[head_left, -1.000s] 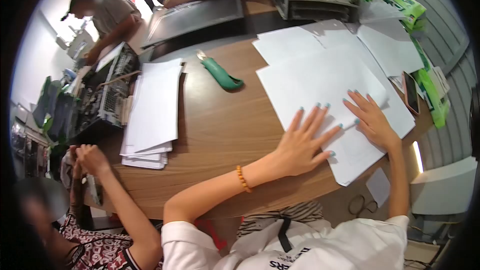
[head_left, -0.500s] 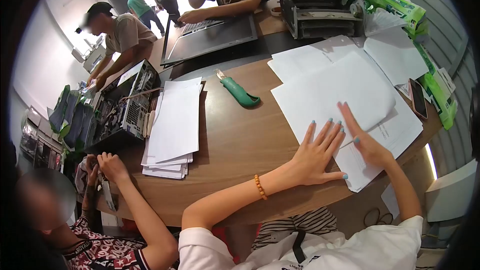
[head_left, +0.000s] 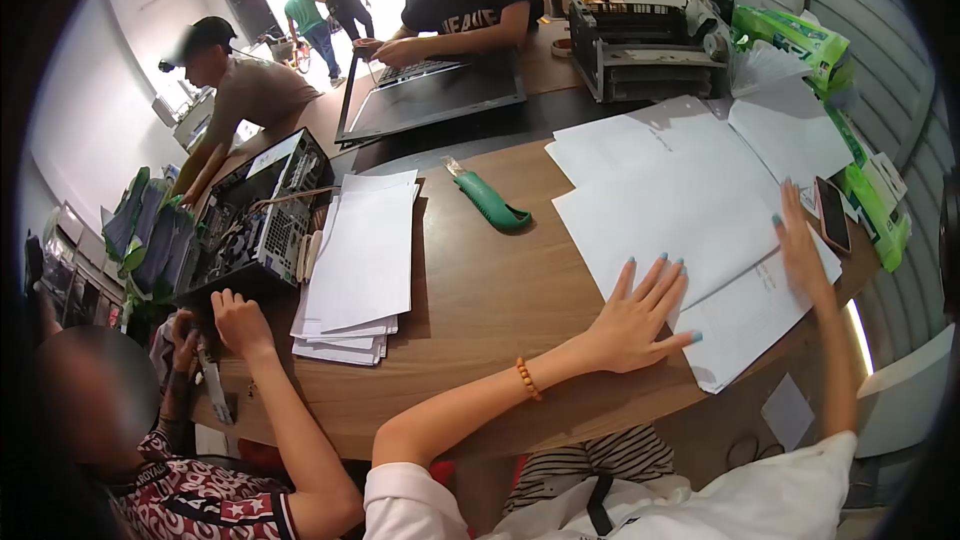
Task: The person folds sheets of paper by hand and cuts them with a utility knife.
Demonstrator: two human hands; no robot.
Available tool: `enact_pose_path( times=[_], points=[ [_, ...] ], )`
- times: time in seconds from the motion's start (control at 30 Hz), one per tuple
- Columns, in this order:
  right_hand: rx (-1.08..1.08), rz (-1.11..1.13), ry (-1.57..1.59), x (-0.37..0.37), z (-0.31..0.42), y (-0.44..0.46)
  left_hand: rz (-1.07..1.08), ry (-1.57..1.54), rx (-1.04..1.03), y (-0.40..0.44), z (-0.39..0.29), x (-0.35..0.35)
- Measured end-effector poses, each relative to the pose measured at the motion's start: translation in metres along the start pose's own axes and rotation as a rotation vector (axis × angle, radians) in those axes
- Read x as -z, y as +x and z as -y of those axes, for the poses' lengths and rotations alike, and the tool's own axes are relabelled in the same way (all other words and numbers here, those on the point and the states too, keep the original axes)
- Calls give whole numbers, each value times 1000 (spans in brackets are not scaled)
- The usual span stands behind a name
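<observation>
Hands (head_left: 640,328) open, fingers spread on left, both touching white papers (head_left: 680,200)

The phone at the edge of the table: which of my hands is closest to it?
Your right hand. It is just to the left of the phone. Your left hand is farther left, spread at the near edge of the white papers.

Print on sheets (head_left: 660,210) too small to read; lower layers of stack (head_left: 365,250) mostly covered; right hand (head_left: 797,250) slightly blurred; near person's head (head_left: 100,390) blurred out; white shirt (head_left: 740,490) cut by bottom edge
</observation>
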State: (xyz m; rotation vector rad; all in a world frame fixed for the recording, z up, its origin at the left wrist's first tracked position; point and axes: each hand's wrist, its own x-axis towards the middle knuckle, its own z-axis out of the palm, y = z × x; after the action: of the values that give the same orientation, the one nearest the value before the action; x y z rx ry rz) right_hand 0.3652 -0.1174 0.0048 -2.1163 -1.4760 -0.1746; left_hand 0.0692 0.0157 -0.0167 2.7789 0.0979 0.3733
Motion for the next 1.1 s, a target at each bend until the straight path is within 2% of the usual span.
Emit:
enact_pose_path(
  times=[0.03,0.1,0.13,0.17,0.23,0.37,0.47,0.57,0.63,0.67,0.7,0.77,0.8,0.83,0.9,0.93,0.97,1.0,1.03,1.1],
  points=[
    [8,0,-2,-1,12,-8,-8,2,3,3,2,2],
    [68,283,-373,-7,50,-35,206,7,-22,8,9,10],
    [63,283,-314,-13,72,-50,218,-312,62,9,8,22],
    [56,282,-256,-20,93,-61,221,-313,62,9,10,23],
    [198,226,-312,-26,130,-73,232,-461,113,11,14,19],
    [250,305,-182,-38,189,-92,256,-492,59,10,25,16],
    [322,323,-202,-41,196,-93,247,-637,91,8,36,8],
    [358,338,-213,-31,197,-92,189,-972,-66,5,44,9],
    [506,512,26,-22,203,-96,253,-923,52,7,40,14],
    [599,434,69,-11,203,-89,260,-876,90,9,45,6],
    [602,438,65,-2,202,-83,254,-880,88,7,41,8],
    [274,570,677,14,196,-61,244,-568,88,0,33,19],
    [300,350,675,15,203,-45,172,-481,79,-7,26,15],
    [271,427,610,18,205,-21,160,-482,77,-6,12,31],
    [235,528,552,8,227,30,566,-640,580,-6,-36,84],
    [414,404,558,-21,231,55,557,-642,583,-10,-51,96],
    [457,326,394,-45,242,75,509,-547,584,-16,-62,105],
    [493,344,147,-79,254,99,462,-449,585,-21,-70,110],
    [413,351,104,-106,273,111,460,-440,595,-29,-65,102],
    [263,353,25,-147,305,119,28,173,-123,-49,-35,62]
  ],
)
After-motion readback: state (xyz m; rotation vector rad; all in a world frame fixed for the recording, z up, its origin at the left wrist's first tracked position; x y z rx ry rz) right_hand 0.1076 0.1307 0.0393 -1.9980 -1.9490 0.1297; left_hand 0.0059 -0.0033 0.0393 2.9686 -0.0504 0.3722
